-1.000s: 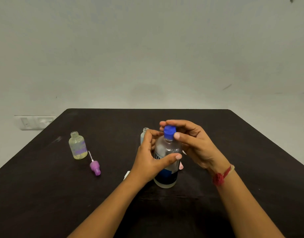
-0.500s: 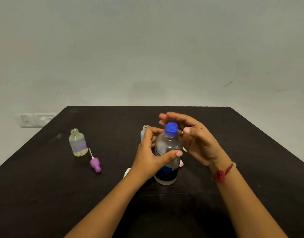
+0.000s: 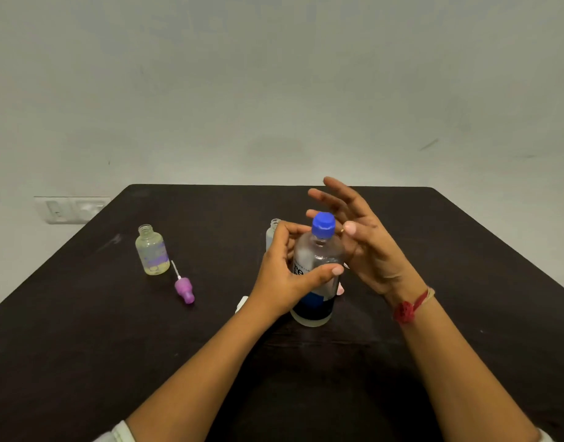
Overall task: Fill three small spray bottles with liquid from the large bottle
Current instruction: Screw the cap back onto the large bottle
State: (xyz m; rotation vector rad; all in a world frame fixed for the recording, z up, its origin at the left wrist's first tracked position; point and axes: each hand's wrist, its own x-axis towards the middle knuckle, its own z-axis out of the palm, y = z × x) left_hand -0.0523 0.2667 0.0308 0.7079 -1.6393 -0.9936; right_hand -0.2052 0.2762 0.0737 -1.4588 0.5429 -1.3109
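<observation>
The large clear bottle (image 3: 317,275) with a blue cap (image 3: 323,225) and a dark blue label stands upright at the table's middle. My left hand (image 3: 283,279) is wrapped around its body. Just right of the cap, my right hand (image 3: 366,240) is spread with fingers apart and holds nothing. A small uncapped spray bottle (image 3: 152,250) with a purple label stands at the left, holding pale liquid. Its purple spray head (image 3: 184,288) lies on the table beside it. A second small open bottle (image 3: 273,232) stands behind my left hand, mostly hidden.
The dark table (image 3: 83,346) reaches a pale wall at the back. A small white piece (image 3: 242,304) peeks out beside my left wrist. A white switch plate (image 3: 72,209) sits on the wall at left. A red thread band is on my right wrist.
My right hand has let go of the blue cap and opened, its fingers lifting up and away to the right. My left hand keeps its hold on the bottle.
</observation>
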